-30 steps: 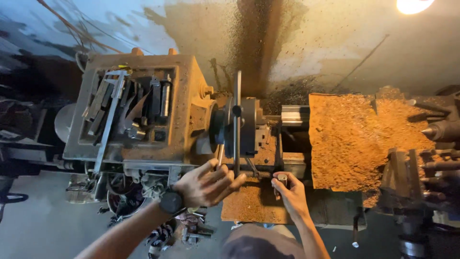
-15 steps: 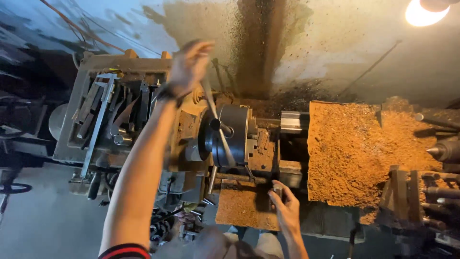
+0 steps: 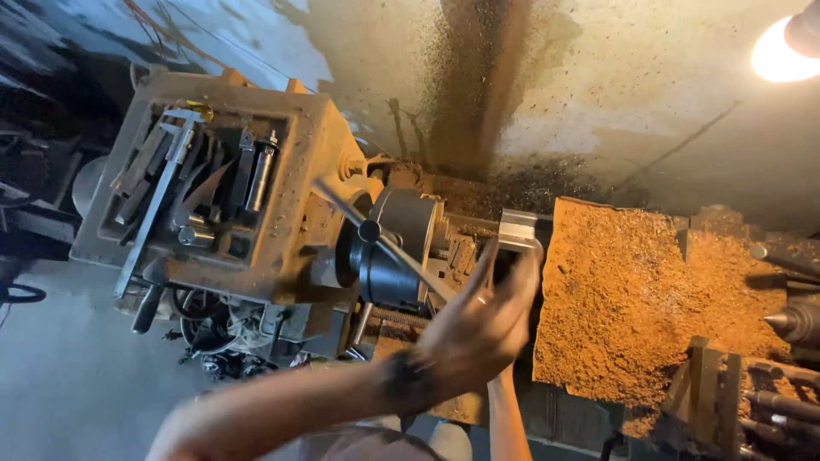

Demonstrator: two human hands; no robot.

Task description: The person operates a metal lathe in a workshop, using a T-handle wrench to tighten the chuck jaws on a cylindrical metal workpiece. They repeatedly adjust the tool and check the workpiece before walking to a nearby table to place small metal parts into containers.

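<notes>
My left hand (image 3: 478, 329) is blurred in motion in front of the lathe's dark round chuck (image 3: 401, 226), fingers spread and holding nothing. It wears a dark watch at the wrist and a ring. A long metal bar (image 3: 342, 205) sticks through the chuck at a slant, apart from the hand. Only the forearm (image 3: 506, 418) of my right arm shows, rising behind the left hand, which hides the right hand. A bright metal piece (image 3: 517, 229) sits just right of the chuck.
The rusty headstock (image 3: 299, 248) carries a tray of several hand tools (image 3: 196, 171) on top. Orange-brown shavings (image 3: 632, 299) heap over the bed on the right. Pointed tooling (image 3: 790, 323) stands at the far right, and a lamp (image 3: 781, 51) glows above.
My left hand has come down from the top of the headstock to in front of the chuck. It now covers my right hand, which was gripping a handle below the chuck.
</notes>
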